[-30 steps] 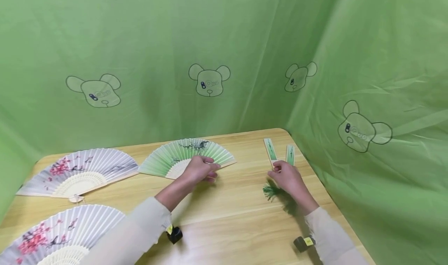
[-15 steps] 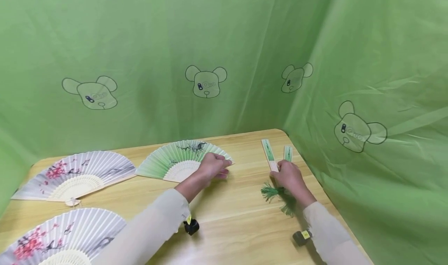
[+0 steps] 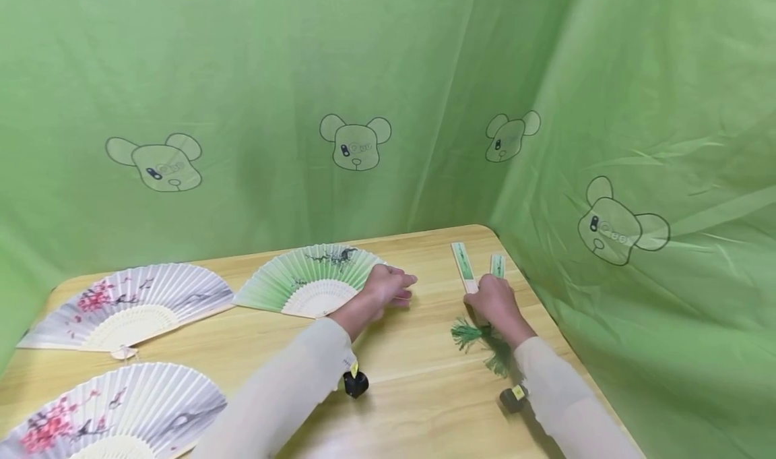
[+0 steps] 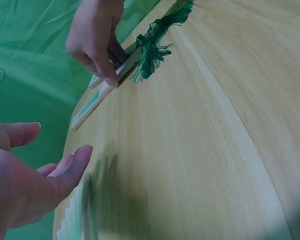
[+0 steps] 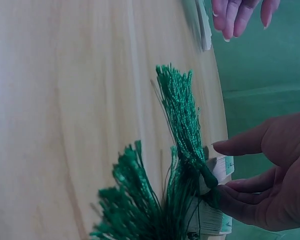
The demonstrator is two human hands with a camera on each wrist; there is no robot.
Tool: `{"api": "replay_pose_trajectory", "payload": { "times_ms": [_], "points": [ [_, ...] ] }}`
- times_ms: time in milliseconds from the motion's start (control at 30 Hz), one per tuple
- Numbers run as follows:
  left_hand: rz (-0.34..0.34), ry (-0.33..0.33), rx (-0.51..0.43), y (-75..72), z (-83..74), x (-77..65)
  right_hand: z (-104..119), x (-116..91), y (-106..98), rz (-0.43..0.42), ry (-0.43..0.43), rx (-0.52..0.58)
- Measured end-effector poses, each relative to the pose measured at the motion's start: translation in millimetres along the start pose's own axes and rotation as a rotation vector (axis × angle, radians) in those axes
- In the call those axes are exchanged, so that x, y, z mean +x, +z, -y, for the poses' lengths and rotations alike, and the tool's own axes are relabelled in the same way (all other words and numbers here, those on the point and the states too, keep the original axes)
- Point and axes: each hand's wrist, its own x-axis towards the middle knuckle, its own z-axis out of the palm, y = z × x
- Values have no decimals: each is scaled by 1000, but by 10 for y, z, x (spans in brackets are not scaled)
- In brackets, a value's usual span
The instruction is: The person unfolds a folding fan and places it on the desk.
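In the head view, my left hand (image 3: pixel 388 289) hovers at the right end of a spread green folding fan (image 3: pixel 318 298). Its fingers are loosely extended and hold nothing; the left wrist view shows thumb and fingers apart. At the table's right side, two closed folding fans lie side by side with green tassels. My right hand (image 3: pixel 496 300) grips the lower part of the left closed fan (image 3: pixel 463 263), thumb on one side and fingers on the other. The other closed fan (image 3: pixel 498 265) lies just right of it, partly hidden by the hand. A green tassel (image 5: pixel 180 115) hangs by my right fingers.
Two spread grey-white fans with pink blossoms lie on the left: one farther back (image 3: pixel 136 317), one nearer (image 3: pixel 121 412). The wooden table (image 3: pixel 418 371) ends close to green curtains (image 3: pixel 254 108) at the back and right. Black wrist cameras (image 3: pixel 356 383) sit under both sleeves.
My left hand has moved right along the green fan to just past its right end. My right hand has stayed at the closed fans, its fingers settling between them.
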Motion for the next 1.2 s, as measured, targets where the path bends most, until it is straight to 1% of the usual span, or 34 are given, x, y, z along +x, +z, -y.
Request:
{"api": "replay_pose_trajectory", "payload": {
  "times_ms": [233, 333, 500, 667, 767, 867, 1067, 1200],
  "points": [
    [-9, -39, 70, 91, 21, 69, -7, 37, -7, -13, -23, -46],
    [-18, -45, 70, 131, 26, 102, 1, 39, -19, -1, -10, -42],
    [-6, -40, 42, 195, 34, 158, 9, 18, -32, 39, 27, -13],
    [27, -60, 12, 254, 59, 208, 12, -26, -9, 70, 54, 41],
    [43, -71, -15, 280, 77, 233, 26, -50, 4, 76, 66, 53],
    [55, -78, -38, 305, 87, 259, 40, -89, 3, 83, 63, 68],
    [52, -77, -64, 367, 94, 338, 99, -213, -15, 117, 59, 94],
    [52, -74, -82, 412, 87, 386, 155, -301, -31, 114, 42, 92]
  ]
}}
